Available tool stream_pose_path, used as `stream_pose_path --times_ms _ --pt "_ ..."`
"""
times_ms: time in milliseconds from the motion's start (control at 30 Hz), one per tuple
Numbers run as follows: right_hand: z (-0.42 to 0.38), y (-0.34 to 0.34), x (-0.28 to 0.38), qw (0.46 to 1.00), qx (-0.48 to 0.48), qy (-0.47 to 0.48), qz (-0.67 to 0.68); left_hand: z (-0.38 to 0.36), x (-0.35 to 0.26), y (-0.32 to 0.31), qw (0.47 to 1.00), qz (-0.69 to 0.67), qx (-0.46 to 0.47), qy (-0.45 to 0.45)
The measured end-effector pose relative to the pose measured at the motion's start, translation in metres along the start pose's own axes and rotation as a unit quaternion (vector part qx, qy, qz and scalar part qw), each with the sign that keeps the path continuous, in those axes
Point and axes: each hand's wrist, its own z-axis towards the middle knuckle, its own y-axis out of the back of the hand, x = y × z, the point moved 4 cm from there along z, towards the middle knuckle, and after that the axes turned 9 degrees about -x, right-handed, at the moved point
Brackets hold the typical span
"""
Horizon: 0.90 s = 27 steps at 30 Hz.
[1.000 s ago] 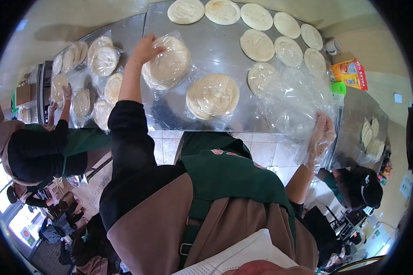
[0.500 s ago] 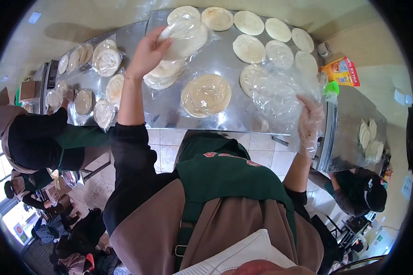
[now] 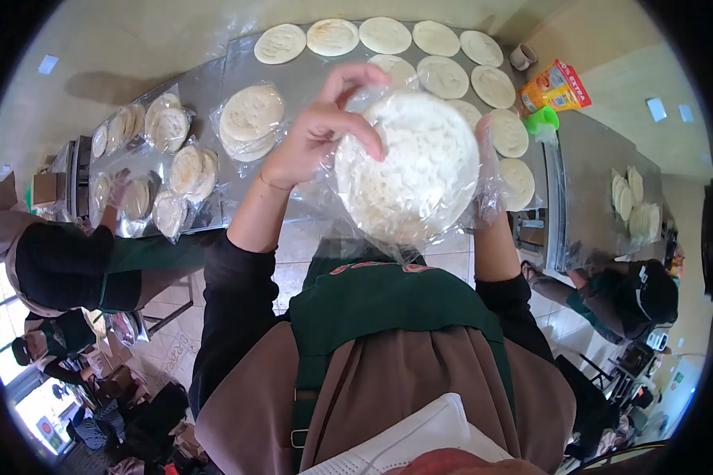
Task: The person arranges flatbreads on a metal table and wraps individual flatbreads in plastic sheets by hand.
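A pale, round, dimpled flatbread in a clear plastic bag [image 3: 408, 170] is held up in front of me above the table's front edge. My bare left hand [image 3: 313, 134] grips the bag's upper left, thumb on the near face and fingers curled behind. At the right edge of the bread is my right hand [image 3: 489, 170], in a clear plastic glove, holding that side; its fingers are partly hidden. To the left, a bagged stack of flatbreads [image 3: 252, 117] lies on the metal table [image 3: 242, 59]. Loose flatbreads [image 3: 386, 36] lie in rows behind the bag.
A yellow and red pouch [image 3: 553, 85], a green cup [image 3: 542, 120] and a pale cup [image 3: 523, 56] stand at the right. More bagged flatbreads [image 3: 188, 172] lie left, near a co-worker's gloved hand [image 3: 120, 187]. Another person [image 3: 626, 301] is at the right-hand table.
My left hand has come right and toward me with bagged bread. My right hand has moved left to meet it, so both now hold the bag. The view has shifted slightly.
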Motion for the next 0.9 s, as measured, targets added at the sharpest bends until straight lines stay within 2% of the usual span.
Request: stream_pose_path --times_ms 33,100,133,167,233,267,400,467,500,567,600,667,767,900 --pt "-0.003 -0.001 -0.002 0.997 0.049 -0.033 0.042 -0.003 0.004 -0.01 0.997 -0.052 0.037 0.052" --pt "-0.011 0.0 -0.003 0.977 0.144 -0.095 0.125 -0.006 0.001 -0.02 0.994 -0.061 0.056 0.069" --pt "-0.001 0.014 -0.004 0.989 0.144 0.041 -0.013 -0.009 0.002 -0.022 0.989 -0.053 0.084 0.11" --pt "-0.003 0.02 -0.008 0.989 0.14 0.044 -0.013 -0.012 0.005 -0.024 0.981 -0.044 0.111 0.151" --pt "-0.015 0.018 -0.006 0.989 0.136 0.048 -0.044 -0.013 0.008 -0.028 0.979 -0.022 0.126 0.158" --pt "-0.02 0.014 0.007 0.982 0.153 0.005 -0.114 -0.014 0.01 -0.031 0.976 0.002 0.137 0.167" --pt "-0.039 0.006 0.025 0.974 0.137 0.028 -0.176 -0.014 0.008 -0.038 0.981 -0.023 0.136 0.134" --pt "-0.049 0.01 0.039 0.988 -0.016 0.039 -0.152 -0.014 0.011 -0.028 0.94 -0.111 -0.067 0.314" --pt "-0.052 0.011 0.045 0.988 -0.019 0.04 -0.151 -0.015 0.008 -0.026 0.94 -0.112 -0.064 0.315" --pt "-0.058 0.013 0.055 0.994 0.013 0.072 -0.078 -0.02 0.009 -0.018 0.92 -0.085 -0.081 0.375" --pt "-0.054 0.019 0.05 0.994 0.011 0.071 -0.078 -0.022 0.012 -0.022 0.919 -0.086 -0.079 0.376" --pt "-0.045 0.035 0.042 0.969 -0.026 0.186 -0.163 -0.028 0.018 -0.028 0.953 0.019 -0.066 0.295" --pt "-0.048 0.039 0.039 0.961 -0.052 0.212 -0.168 -0.033 0.039 -0.03 0.938 0.079 -0.106 0.319" --pt "-0.054 0.048 0.041 0.963 -0.032 0.22 -0.151 -0.03 0.048 -0.042 0.932 0.086 -0.148 0.319"
